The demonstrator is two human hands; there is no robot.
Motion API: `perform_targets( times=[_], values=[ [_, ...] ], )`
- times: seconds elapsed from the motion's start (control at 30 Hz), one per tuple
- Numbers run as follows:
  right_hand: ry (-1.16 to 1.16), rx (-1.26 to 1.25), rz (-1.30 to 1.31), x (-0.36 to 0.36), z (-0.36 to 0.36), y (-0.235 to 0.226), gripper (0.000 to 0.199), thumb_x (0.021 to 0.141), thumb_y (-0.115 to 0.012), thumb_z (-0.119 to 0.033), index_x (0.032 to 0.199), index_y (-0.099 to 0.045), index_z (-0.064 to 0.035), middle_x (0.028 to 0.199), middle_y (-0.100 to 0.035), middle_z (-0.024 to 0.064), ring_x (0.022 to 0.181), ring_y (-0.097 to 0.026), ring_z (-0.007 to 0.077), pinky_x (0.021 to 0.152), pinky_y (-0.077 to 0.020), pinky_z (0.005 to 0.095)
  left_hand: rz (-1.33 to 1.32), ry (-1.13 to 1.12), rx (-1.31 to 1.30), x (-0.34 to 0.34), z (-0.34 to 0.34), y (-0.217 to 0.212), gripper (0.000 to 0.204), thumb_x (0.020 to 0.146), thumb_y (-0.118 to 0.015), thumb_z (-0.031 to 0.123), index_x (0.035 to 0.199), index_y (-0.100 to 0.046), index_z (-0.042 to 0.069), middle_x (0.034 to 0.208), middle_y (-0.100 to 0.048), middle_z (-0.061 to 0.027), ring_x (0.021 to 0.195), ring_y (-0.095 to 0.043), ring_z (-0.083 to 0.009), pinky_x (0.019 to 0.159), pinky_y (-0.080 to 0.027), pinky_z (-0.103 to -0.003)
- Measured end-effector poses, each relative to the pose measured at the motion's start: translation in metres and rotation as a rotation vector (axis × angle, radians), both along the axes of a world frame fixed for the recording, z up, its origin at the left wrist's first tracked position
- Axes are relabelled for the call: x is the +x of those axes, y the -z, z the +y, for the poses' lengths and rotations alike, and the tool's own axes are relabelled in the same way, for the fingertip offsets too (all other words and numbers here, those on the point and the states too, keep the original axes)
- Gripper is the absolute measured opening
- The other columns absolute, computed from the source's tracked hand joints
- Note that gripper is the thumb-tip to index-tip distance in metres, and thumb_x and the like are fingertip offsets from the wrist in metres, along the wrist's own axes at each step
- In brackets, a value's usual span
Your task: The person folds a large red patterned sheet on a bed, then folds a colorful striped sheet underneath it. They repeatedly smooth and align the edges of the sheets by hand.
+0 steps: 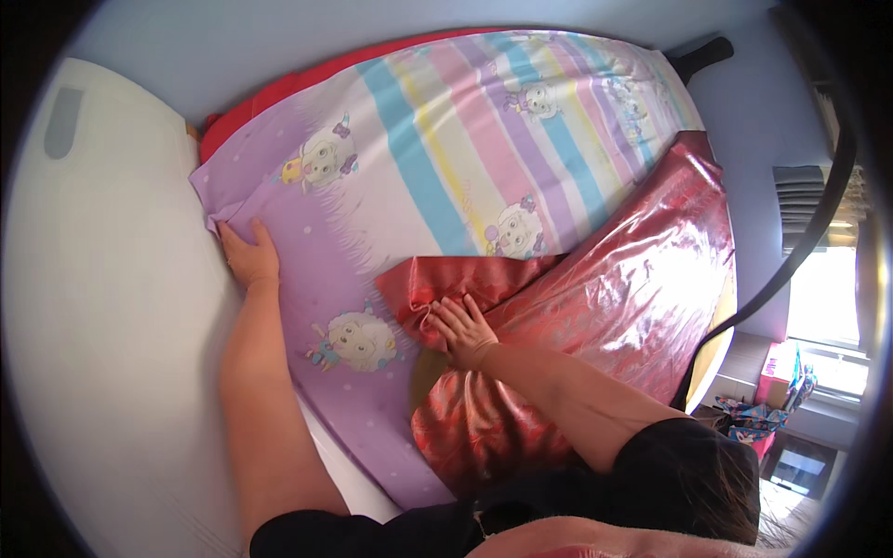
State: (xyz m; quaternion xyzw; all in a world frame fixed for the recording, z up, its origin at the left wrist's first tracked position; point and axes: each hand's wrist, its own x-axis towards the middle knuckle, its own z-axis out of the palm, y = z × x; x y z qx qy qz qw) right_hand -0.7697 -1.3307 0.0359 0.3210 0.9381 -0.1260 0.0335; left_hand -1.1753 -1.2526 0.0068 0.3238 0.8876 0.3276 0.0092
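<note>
My left arm (pixel 259 391) goes up from the bottom left, almost straight. My left hand (pixel 249 256) is left of the middle, with its thumb and pointing finger wide apart. My right arm (pixel 563 395) slants in from the lower right. My right hand (pixel 465 333) is near the middle, back side up, fingers spread and pointing to the upper left.

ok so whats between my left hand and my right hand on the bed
In the head view, from the left hand come the patterned sheet's purple part, then a shiny red cloth flap under the right hand.
</note>
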Motion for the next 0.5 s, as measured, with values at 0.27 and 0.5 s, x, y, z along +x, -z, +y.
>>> perform_targets(
  times=[0.27,0.5],
  values=[
    [-0.03,-0.139,-0.101,0.003,0.002,0.006,0.074,0.072,-0.064,-0.032,0.137,-0.038,-0.0085,0.148,-0.025,0.0117,0.139,-0.019,0.0285,0.11,-0.007,0.0574,-0.072,-0.039,-0.141,-0.013,0.02,-0.002,0.078,0.084,-0.051,0.046,0.138,-0.027,-0.005,0.138,-0.038,-0.0242,0.126,-0.038,-0.0365,0.105,-0.032,-0.039],
    [-0.004,-0.378,-0.022,-0.019,0.038,-0.068,0.055,0.079,-0.059,-0.04,0.122,-0.053,-0.0061,0.134,-0.045,0.0143,0.128,-0.037,0.0314,0.106,-0.022,0.0565,-0.091,-0.065,-0.113,-0.01,0.019,0.003,0.075,0.083,-0.054,0.044,0.137,-0.03,-0.002,0.138,-0.038,-0.0228,0.126,-0.038,-0.0354,0.105,-0.032,-0.039]
  ],
)
